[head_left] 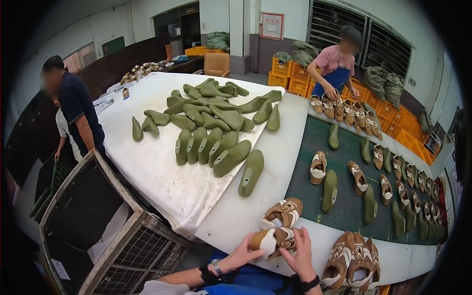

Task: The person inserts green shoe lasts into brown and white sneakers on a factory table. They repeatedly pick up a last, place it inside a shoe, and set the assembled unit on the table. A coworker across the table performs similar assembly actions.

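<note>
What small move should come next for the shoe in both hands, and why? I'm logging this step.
Probably set the shoe down beside the other shoe on the white table. Both the left hand and right hand grip it at the table's near edge, and the other shoe lies just beyond it, so the pair would sit together. Whether a green last is inside cannot be told.

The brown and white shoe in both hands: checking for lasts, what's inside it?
Nothing shows inside the shoe: left hand and right hand cover it; whether it holds a last is hidden.
</note>
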The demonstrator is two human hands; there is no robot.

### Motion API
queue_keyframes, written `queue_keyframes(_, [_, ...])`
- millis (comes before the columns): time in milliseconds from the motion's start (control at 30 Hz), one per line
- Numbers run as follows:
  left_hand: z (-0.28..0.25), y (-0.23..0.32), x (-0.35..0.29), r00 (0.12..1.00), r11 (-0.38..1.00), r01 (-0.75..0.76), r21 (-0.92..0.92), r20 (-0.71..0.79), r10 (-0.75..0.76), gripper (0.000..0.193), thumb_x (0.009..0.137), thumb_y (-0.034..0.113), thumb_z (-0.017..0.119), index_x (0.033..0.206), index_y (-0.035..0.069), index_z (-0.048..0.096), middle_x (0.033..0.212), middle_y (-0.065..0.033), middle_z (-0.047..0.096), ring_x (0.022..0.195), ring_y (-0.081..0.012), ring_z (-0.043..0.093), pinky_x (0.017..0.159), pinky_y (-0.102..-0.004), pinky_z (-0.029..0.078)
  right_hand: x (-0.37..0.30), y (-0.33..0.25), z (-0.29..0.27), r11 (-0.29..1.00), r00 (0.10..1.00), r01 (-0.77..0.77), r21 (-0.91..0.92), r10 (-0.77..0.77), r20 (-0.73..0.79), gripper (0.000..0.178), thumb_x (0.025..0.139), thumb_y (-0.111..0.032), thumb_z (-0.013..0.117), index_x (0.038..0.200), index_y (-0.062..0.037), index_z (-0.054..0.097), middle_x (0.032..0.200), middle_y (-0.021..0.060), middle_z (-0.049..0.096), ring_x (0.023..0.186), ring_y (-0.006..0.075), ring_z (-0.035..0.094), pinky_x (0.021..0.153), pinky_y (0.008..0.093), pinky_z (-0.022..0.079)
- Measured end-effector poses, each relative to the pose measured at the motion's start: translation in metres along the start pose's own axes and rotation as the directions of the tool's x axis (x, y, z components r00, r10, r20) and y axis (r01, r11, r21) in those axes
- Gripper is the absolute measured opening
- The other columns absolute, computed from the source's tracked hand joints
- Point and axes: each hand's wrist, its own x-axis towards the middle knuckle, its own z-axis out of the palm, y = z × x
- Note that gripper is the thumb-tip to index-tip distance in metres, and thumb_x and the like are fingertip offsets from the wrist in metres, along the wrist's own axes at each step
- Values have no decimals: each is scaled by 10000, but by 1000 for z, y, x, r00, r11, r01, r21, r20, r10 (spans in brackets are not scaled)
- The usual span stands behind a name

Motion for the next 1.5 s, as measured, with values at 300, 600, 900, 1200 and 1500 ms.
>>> queue_keyframes(300, [-60, 28, 45, 854, 459, -412, 787, 157, 496, 708, 788, 243, 714, 1383, 40, 389, 1400, -288, 358, 1324, -448, 314, 1080, -465, 332, -2, 26, 58, 964, 968, 111, -241, -51, 244, 407, 785, -384, 681, 1105, -132, 669, 1208, 127, 576, 1185, 363, 469, 991, 516, 347])
queue_keyframes(600, [-20, 31, 135, 969, 347, -241, 906, 245, 33, 530, 784, 287, 691, 1252, 99, 528, 1091, -268, 586, 1007, -425, 573, 850, -469, 494, -49, 38, -30, 910, 980, -193, -368, 160, -118, 426, 737, -248, 739, 1121, -99, 634, 1221, 172, 527, 1181, 383, 451, 996, 506, 357])
queue_keyframes(900, [57, 17, 47, 813, 225, -562, 796, 581, -27, 256, 838, 292, 655, 897, 48, 604, 670, -182, 626, 654, -377, 626, 595, -452, 504, -91, 20, -37, 913, 956, -283, -294, 291, -17, 457, 754, -262, 724, 1176, -138, 599, 1340, 197, 438, 1246, 427, 398, 980, 495, 396])
queue_keyframes(1200, [61, 17, 48, 709, 348, -626, 698, 695, -119, 302, 837, 286, 658, 997, 34, 612, 844, -216, 648, 782, -379, 638, 695, -433, 515, -98, 20, -42, 887, 953, -253, -387, 297, 57, 341, 706, -21, 588, 1031, -104, 646, 1179, 116, 563, 1183, 333, 473, 976, 488, 366])
queue_keyframes(1500, [34, 0, 16, 837, 439, -484, 757, 546, -19, 604, 815, 206, 682, 1326, 22, 418, 1011, -194, 584, 937, -372, 594, 791, -431, 492, -60, -24, -54, 992, 992, -125, -27, 125, 5, 283, 770, 24, 597, 1049, -5, 628, 1088, 188, 609, 1005, 387, 573, 896, 412, 452])
